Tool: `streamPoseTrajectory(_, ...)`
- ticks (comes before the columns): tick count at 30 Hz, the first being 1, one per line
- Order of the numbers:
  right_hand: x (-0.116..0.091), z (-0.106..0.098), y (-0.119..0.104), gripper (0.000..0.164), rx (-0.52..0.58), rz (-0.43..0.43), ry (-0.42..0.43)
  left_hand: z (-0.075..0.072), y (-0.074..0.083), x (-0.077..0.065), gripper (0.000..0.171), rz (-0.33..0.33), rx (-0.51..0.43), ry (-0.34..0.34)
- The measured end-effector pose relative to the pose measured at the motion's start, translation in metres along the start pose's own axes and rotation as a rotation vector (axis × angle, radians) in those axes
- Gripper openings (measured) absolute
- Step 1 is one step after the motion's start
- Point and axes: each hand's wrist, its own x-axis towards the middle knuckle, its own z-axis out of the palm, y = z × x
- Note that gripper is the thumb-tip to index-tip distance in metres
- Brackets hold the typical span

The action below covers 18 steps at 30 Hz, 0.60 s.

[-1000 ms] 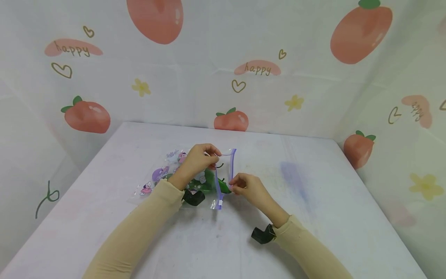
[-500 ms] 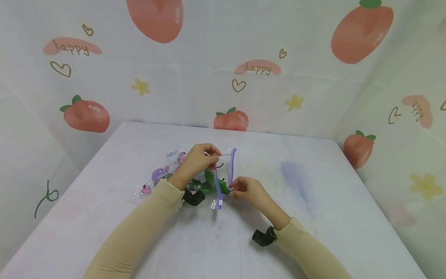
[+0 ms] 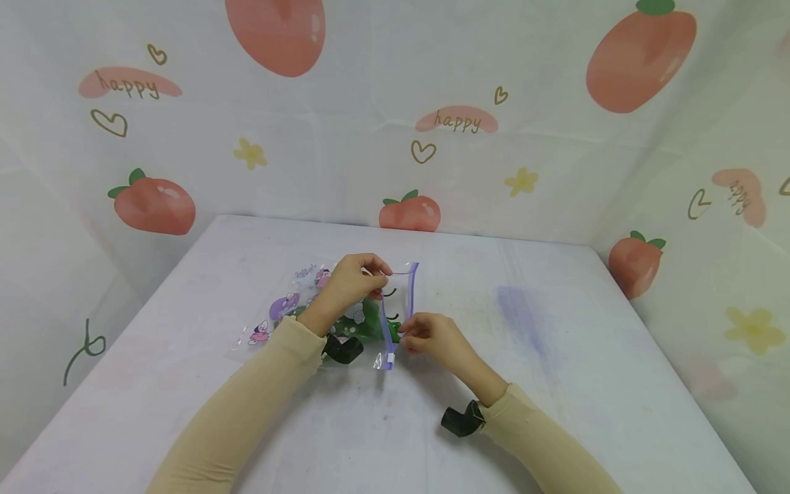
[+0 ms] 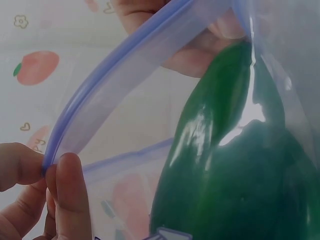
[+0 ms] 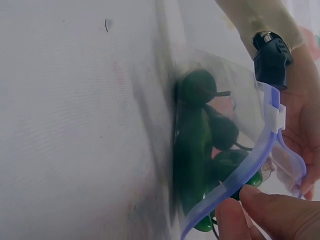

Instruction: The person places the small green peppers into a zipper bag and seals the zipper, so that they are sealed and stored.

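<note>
A clear zip bag [image 3: 412, 291] with a purple zip edge and printed cartoon figures lies on the table, its mouth spread toward the right. My left hand [image 3: 361, 278] pinches one side of the mouth between thumb and fingers, as the left wrist view shows on the purple edge [image 4: 85, 95]. Right at the opening, my right hand [image 3: 432, 333] holds the end of a shiny green pepper [image 4: 215, 125], most of which is inside the bag. Several other green peppers [image 5: 192, 155] lie in the bag, partly hidden by my left arm in the head view.
A white slider [image 5: 277, 119] sits at the near end of the zip. The white table [image 3: 555, 412] has a bluish smudge at the right. Behind it hangs a cloth [image 3: 345, 185] printed with fruit. A black wrist camera [image 3: 461, 418] sticks out from the right sleeve.
My right hand has shifted slightly down and left, and the pepper has slid deeper into the bag's mouth. My left hand stays on the bag's edge.
</note>
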Motion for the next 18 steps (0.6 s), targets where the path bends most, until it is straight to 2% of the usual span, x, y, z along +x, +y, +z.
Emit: streamPoseTrajectory(18,0.0012,-0.0002,0.0003,0.01,-0.015,0.015,-0.016,0.0001,0.0003,0.0,0.014,-0.006,0.015,0.008)
